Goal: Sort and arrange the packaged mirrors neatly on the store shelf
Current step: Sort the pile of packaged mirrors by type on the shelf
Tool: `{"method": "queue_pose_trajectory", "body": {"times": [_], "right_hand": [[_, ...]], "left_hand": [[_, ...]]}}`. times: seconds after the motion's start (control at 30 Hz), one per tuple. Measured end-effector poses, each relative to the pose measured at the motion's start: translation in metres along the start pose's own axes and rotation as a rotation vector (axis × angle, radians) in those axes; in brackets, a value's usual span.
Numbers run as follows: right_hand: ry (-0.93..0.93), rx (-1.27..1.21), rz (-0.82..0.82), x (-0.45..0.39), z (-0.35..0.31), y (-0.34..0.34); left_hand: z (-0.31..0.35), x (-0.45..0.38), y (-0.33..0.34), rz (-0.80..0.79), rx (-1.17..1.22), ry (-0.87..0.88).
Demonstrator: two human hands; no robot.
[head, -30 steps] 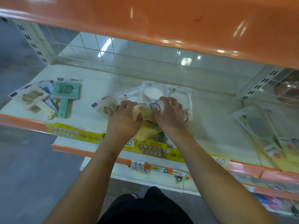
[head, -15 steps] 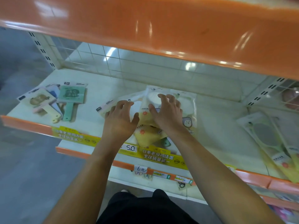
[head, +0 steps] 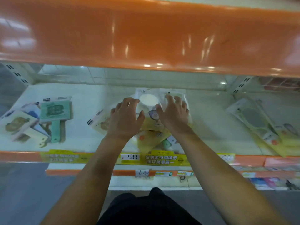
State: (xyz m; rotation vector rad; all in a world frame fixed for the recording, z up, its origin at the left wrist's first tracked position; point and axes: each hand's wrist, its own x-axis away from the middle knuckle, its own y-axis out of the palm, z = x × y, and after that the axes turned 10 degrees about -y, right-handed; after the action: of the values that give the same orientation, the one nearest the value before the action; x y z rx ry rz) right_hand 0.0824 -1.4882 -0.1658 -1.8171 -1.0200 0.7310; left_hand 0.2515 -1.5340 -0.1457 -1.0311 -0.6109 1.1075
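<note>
Hands on the mirror pile

Left hand (head: 125, 118) and right hand (head: 174, 113) rest spread-fingered on packaged mirrors (head: 148, 101), mid shelf (head: 81, 143).

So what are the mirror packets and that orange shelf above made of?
The mirror packets look like clear glossy plastic film, which glints and shows the contents. The orange shelf seems to be painted metal or plastic, smooth and glossy with streaky light reflections; which one is unclear.
</note>
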Motion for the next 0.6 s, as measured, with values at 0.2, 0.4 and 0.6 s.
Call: {"method": "queue_pose_trajectory", "body": {"times": [0.2, 0.4, 0.6], "right_hand": [[0.089, 0.028, 0.003, 0.002, 0.023, -0.007], [0.153, 0.061, -0.078, 0.003, 0.025, 0.001], [0.127, 0.098, -0.103, 0.000, 0.020, -0.003]], "left_hand": [[0.019, -0.004, 0.016, -0.039, 0.009, 0.064], [0.022, -0.001, 0.015, -0.058, 0.029, 0.066], [0.018, 0.002, 0.013, -0.066, 0.037, 0.043]]}}
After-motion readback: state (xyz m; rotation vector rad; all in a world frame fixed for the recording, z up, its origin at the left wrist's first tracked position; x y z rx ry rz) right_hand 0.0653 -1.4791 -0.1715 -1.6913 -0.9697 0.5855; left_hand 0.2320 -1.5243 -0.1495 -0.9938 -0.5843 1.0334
